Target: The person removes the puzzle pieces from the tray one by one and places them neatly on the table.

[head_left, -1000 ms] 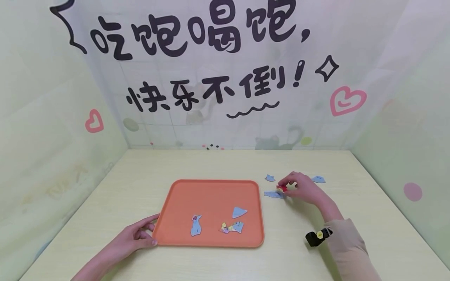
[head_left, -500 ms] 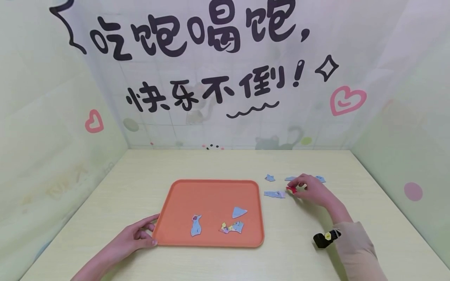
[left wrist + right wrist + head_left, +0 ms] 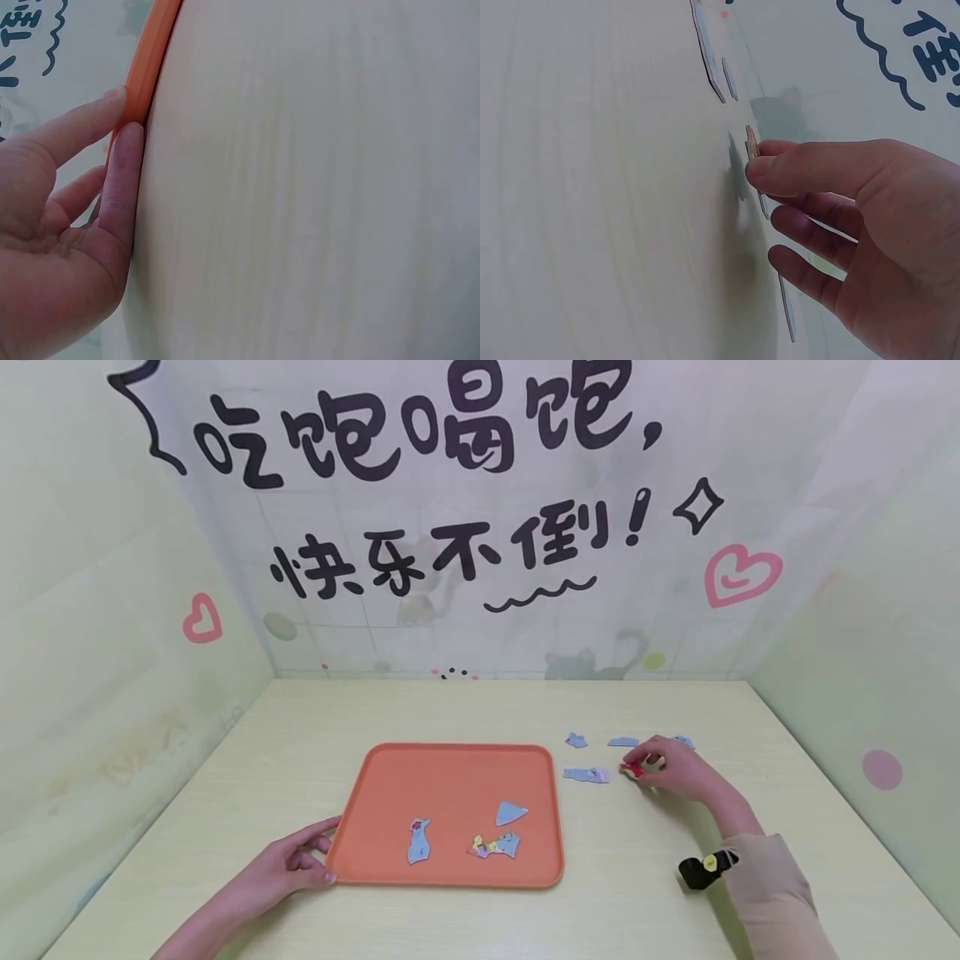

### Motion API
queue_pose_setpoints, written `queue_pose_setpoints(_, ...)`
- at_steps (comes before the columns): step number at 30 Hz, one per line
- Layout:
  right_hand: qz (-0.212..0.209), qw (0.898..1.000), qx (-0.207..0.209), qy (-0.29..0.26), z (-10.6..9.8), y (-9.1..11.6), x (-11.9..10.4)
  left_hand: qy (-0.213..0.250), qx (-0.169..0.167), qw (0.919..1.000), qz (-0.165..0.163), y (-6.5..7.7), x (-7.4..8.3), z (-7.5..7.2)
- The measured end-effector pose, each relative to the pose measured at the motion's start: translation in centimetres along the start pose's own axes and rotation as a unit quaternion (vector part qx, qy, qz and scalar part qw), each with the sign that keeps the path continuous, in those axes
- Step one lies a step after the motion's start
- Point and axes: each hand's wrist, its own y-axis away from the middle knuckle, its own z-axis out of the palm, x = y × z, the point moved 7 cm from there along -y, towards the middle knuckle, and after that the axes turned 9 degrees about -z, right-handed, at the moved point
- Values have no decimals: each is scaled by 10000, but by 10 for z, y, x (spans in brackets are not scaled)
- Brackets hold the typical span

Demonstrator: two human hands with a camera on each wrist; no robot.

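Between thumb and fingertips, my right hand [image 3: 678,768] pinches a small red and yellow puzzle piece [image 3: 631,770], just above the table right of the tray. In the right wrist view this piece [image 3: 752,141] is seen edge-on. My left hand [image 3: 288,868] touches the left rim and near-left corner of the orange tray [image 3: 450,777]. The left wrist view has its thumb and forefinger stretched against the tray's outer wall [image 3: 146,67]. On the tray lie a long blue piece [image 3: 418,843], a blue triangular piece [image 3: 512,813] and a multicoloured piece or pieces [image 3: 504,845].
Beyond the tray's right side lie a long blue-pink piece [image 3: 586,774], a small blue piece [image 3: 575,740] and a flat blue piece [image 3: 623,742]. Another blue piece [image 3: 684,741] is partly behind my right hand. A printed back wall [image 3: 420,643] bounds the table.
My right hand has moved right with the red and yellow piece, away from the long blue-pink piece. The flat blue piece behind has come into view. The left hand and tray stay still.
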Motion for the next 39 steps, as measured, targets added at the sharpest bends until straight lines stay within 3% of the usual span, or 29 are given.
queue_pose_setpoints(25,-139,9976,-290,-617,9,15,13,115,-120,9999,-15,-1,-2,2)
queue_pose_setpoints(39,-39,9990,-159,-416,7,13,8,174,-206,9996,-9,-3,-2,1)
